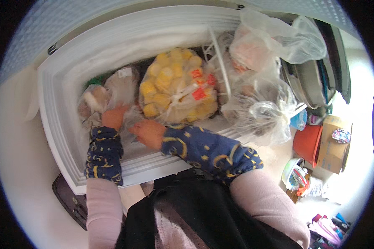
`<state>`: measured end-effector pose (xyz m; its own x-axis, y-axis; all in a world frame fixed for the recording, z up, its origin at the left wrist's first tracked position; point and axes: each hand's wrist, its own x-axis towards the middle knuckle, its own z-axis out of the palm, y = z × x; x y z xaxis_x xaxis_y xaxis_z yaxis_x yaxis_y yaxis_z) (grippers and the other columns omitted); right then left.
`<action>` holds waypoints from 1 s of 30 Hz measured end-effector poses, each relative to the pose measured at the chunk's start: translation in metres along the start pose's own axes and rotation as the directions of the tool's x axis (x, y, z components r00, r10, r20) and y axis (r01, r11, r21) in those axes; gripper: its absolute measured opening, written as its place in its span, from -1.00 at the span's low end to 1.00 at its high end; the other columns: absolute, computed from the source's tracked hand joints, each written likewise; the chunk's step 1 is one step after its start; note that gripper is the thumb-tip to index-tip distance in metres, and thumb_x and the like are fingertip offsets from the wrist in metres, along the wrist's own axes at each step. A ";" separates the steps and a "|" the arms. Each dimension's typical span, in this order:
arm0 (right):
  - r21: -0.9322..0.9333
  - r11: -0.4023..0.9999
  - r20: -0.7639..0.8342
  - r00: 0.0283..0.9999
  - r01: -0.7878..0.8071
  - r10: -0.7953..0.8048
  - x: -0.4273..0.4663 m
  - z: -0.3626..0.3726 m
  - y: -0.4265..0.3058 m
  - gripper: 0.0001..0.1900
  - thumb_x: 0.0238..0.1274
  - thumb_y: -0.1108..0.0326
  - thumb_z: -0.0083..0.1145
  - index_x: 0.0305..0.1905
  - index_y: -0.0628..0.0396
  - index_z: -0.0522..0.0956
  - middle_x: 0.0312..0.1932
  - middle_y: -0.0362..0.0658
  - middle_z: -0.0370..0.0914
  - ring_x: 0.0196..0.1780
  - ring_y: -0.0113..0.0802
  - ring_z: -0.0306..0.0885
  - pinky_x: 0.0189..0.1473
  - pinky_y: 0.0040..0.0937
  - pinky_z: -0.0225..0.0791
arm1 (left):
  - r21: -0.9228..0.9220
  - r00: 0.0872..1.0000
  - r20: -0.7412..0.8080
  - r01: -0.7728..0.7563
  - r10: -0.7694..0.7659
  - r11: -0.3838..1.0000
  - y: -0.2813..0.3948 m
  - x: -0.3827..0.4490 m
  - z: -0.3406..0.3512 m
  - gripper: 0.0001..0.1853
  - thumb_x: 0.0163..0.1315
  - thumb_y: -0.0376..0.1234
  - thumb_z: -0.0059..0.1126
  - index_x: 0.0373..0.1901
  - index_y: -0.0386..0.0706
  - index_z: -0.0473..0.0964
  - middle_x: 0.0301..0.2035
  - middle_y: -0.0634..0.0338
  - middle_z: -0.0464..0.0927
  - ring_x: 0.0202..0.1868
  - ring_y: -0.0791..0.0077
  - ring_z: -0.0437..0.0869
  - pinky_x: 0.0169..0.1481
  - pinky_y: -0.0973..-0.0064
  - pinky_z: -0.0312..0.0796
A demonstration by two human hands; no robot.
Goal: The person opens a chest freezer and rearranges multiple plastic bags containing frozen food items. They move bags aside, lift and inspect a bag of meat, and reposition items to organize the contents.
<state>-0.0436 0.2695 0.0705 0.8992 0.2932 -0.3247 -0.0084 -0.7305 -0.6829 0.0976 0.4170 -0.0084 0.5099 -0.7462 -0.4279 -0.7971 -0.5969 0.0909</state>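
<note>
Both hands reach down into an open white chest freezer (62, 155). My left hand (114, 117) is at the near side of some clear plastic bags (95, 98) with pale contents; its fingers are blurred and partly hidden by film. My right hand (148, 132) lies by a crumpled clear plastic bag (132, 116) between the hands; whether it grips the film cannot be told. Just beyond it rests a large knotted clear bag of yellow corn pieces (165, 81) with red printing. Another clear bag (121, 82) bearing a white label leans to its left.
A white wire basket or rack (221, 65) stands right of the corn. Tied plastic bags (258, 112) and a bag with pinkish contents (249, 46) lie at the freezer's right end. Beyond are a red-orange bucket (307, 144), a cardboard box (333, 155) and a dark case (70, 202) at lower left.
</note>
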 end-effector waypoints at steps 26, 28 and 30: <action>0.432 0.829 -0.872 0.072 -0.354 0.485 -0.311 -0.100 0.078 -0.61 -0.13 0.55 0.18 -0.08 0.17 0.40 -0.19 -0.18 0.38 -0.01 -0.39 0.33 0.09 -0.44 0.22 | -0.762 0.900 -0.317 -0.429 0.299 0.485 0.300 0.024 -0.118 -0.17 0.07 -0.13 0.31 0.35 -0.14 0.14 0.06 -0.17 0.45 0.10 -0.02 0.51 0.14 0.22 0.36; 0.431 0.862 -0.875 0.110 -0.268 0.472 -0.318 -0.098 0.071 -0.65 -0.04 0.57 0.12 -0.07 0.15 0.38 -0.15 -0.22 0.34 -0.01 -0.44 0.31 0.10 -0.51 0.19 | -0.816 0.934 -0.282 -0.355 0.221 0.457 0.308 0.009 -0.121 -0.22 0.10 -0.21 0.33 0.32 -0.19 0.17 0.12 -0.14 0.40 0.17 0.02 0.43 0.24 0.26 0.29; 0.432 0.886 -0.878 0.148 -0.167 0.456 -0.315 -0.105 0.058 -0.69 -0.03 0.63 0.07 -0.13 0.14 0.35 -0.20 -0.28 0.25 -0.09 -0.52 0.24 0.04 -0.60 0.13 | -0.849 0.953 -0.268 -0.303 0.142 0.433 0.305 -0.004 -0.128 -0.25 0.08 -0.21 0.34 0.29 -0.19 0.21 0.12 -0.12 0.41 0.16 0.03 0.44 0.23 0.27 0.29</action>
<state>-0.2811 0.0696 0.2018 0.5133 -0.8309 0.2149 -0.3469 -0.4299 -0.8335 -0.1067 0.2002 0.1366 0.4590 -0.8750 -0.1538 -0.2259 -0.2824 0.9323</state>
